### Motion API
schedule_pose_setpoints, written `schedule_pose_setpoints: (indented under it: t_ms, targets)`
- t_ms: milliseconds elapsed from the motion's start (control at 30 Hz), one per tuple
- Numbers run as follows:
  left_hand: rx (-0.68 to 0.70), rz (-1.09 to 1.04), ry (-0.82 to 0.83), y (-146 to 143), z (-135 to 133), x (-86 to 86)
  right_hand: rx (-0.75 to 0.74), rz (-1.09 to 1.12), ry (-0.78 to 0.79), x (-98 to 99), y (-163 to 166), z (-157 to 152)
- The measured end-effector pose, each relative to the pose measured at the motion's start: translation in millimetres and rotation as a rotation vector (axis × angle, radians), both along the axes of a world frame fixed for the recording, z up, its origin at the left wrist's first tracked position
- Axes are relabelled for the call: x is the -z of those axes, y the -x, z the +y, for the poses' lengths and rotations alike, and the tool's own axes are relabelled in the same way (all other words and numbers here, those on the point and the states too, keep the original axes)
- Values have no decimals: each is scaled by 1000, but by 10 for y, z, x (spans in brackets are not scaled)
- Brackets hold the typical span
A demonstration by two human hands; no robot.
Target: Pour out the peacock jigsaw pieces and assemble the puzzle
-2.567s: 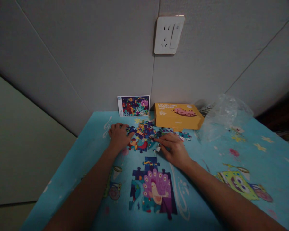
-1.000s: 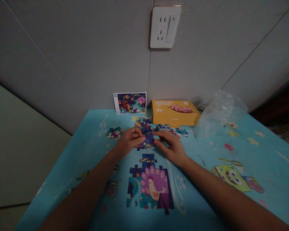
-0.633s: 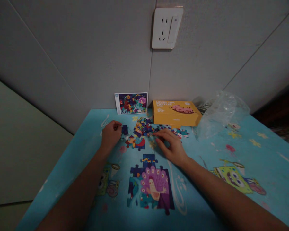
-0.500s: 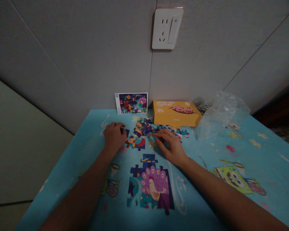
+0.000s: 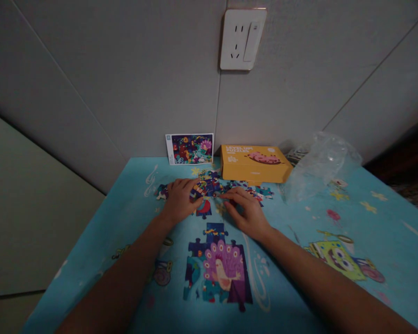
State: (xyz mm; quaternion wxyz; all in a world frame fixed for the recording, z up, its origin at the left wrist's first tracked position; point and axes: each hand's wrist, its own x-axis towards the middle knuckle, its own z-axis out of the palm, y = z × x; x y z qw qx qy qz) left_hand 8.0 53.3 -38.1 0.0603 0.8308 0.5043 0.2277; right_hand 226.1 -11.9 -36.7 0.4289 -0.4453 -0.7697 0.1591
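Note:
A heap of loose colourful puzzle pieces (image 5: 214, 184) lies on the blue cartoon-print table (image 5: 299, 218) near the wall. My left hand (image 5: 179, 200) rests palm down on the heap's left side, fingers spread flat over the pieces. From the right, my right hand (image 5: 246, 212) reaches in with fingers stretched out, their tips touching pieces at the heap's near edge. Neither hand lifts a piece that I can see. A joined section with a pink peacock (image 5: 220, 272) lies closer to me, between my forearms. One small cluster of pieces (image 5: 161, 191) sits just left of my left hand.
A picture card of the puzzle (image 5: 190, 148) leans on the wall. A yellow puzzle box (image 5: 254, 163) lies beside it, with a crumpled clear plastic bag (image 5: 320, 164) to its right. A white wall socket (image 5: 243, 39) is above. The table's left edge drops off.
My left hand went out to the left with a dark piece, then came back right onto the heap. A cluster of pieces now lies at the far left. My right hand barely moved.

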Motion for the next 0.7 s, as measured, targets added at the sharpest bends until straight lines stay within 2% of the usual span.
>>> schedule_pose_setpoints:
  t_ms: [133,233,300,367,533,700]
  targets:
    - [-141,-12,-88,91,33,-63,-6,3,-7,-9,-3,-4]
    - [-254,73,-81,147,47,-77,-11,1,-18,-12,-2,-6]
    - [-283,130,-68,145,41,-66,-11,2,-23,-11,0,-5]
    - [-237,131,-71,106,27,-47,-8,2,-24,-9,3,-4]
    - [-7,98,-66,-35,17,8,-5,-4,-13,-3,13,1]
    - [-13,39,-9,-64,54,52,-16,-6,-24,11,23,12]
